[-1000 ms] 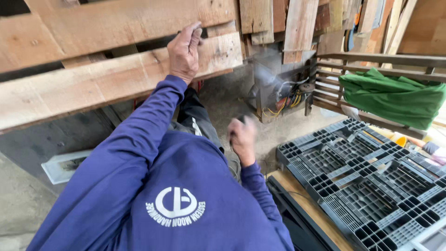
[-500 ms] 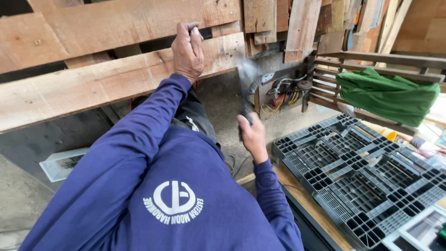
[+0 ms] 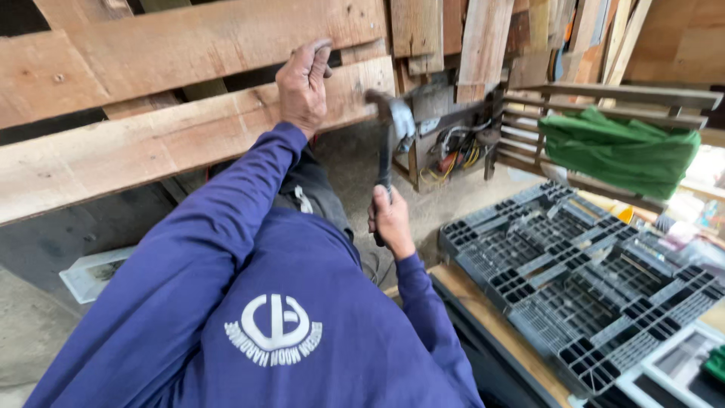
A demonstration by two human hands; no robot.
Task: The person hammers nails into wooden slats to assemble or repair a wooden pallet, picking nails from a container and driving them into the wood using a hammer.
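The wooden pallet (image 3: 189, 98) leans across the upper left, and everything here is placed against it. On its lower board (image 3: 151, 143) the left hand (image 3: 303, 87) rests as it did a second ago, thumb and fingers pinched together at the gap above that board's top edge; whatever small thing they pinch is too small to make out.

Just right of the board's end, the hammer (image 3: 389, 140) has come up. A second ago the right hand (image 3: 390, 219) was a blur low beside the body; half a second ago the tool was a smear rising. Now the head stands near the board's right end, level with the left hand and apart from it, the grip closed around the handle. That reads as a swing raised toward the spot the left fingers mark.

Further right of the pallet lie a green cloth (image 3: 619, 147) on a slatted rack and a black plastic pallet (image 3: 574, 279) on the floor.
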